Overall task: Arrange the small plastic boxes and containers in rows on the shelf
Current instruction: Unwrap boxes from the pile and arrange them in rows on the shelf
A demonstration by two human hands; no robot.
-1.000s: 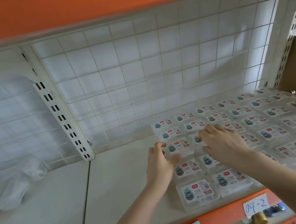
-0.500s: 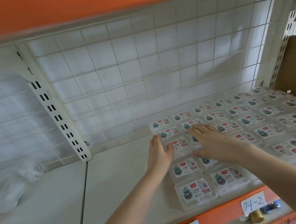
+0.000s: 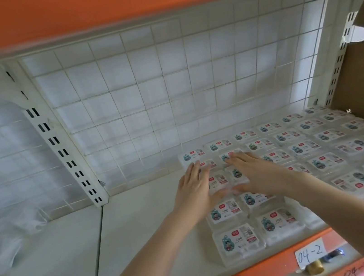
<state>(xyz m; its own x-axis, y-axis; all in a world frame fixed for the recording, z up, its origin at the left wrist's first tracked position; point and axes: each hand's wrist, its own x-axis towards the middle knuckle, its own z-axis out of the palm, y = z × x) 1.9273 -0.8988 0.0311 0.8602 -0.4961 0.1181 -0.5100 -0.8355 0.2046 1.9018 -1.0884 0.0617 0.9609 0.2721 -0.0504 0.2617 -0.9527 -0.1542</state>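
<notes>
At frame centre the left hand (image 3: 195, 189) lies flat, fingers straight, on small clear plastic boxes (image 3: 237, 240) with cartoon labels; the right hand (image 3: 257, 173) presses likewise; squarish, glossy boxes fill the white shelf (image 3: 142, 227) rightward in rows.

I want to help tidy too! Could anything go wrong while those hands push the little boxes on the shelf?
Maybe. The left hand and right hand lie flat on several small plastic boxes at once, so a push could slide neighbours crooked and spoil the rows. The front box sits close to the shelf's orange front edge; a forearm brushing it might knock it off. The boxes are packed tight, so one might ride up over another.
</notes>
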